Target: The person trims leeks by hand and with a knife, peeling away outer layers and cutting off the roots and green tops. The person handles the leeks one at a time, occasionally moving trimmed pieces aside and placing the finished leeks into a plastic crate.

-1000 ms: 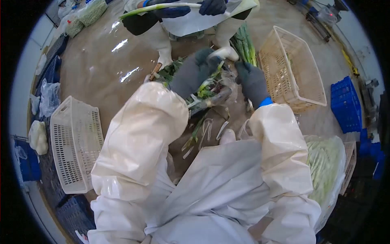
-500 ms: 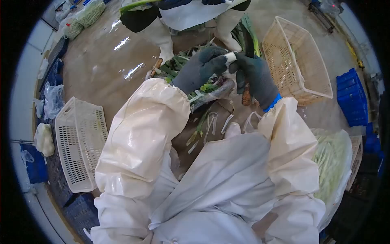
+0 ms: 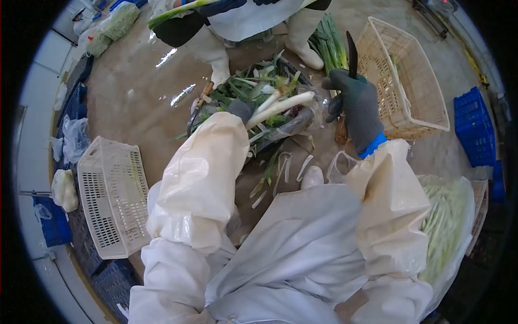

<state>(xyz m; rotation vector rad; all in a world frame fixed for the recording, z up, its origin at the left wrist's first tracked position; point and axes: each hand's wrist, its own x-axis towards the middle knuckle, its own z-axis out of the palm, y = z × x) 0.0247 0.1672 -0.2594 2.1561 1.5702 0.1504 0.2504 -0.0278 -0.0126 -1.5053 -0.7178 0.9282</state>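
Observation:
My left hand (image 3: 241, 110), in a grey glove, is largely hidden by its sleeve. It is closed at the lower end of a leek (image 3: 286, 103), whose white stalk points right across a heap of leek trimmings (image 3: 237, 89). The heap fills a plastic-lined container below. To the right, my gloved right hand (image 3: 360, 105) is closed around a knife (image 3: 352, 56). The dark blade points up, and the wooden handle shows below the fingers. A bunch of green leeks (image 3: 330, 46) lies just beyond this hand.
Cream plastic crates stand on the right (image 3: 407, 81) and left (image 3: 114, 200). A person's white boot (image 3: 218, 65) is beyond the heap. Bagged pale green stalks (image 3: 445, 227) lie at my right. Another knife-like tool (image 3: 200, 105) rests at the heap's left edge. The floor (image 3: 132, 81) is wet.
My hands have moved apart: the left has drawn back down and left, and the right has shifted right with the knife. The leek's white stalk now shows over the heap.

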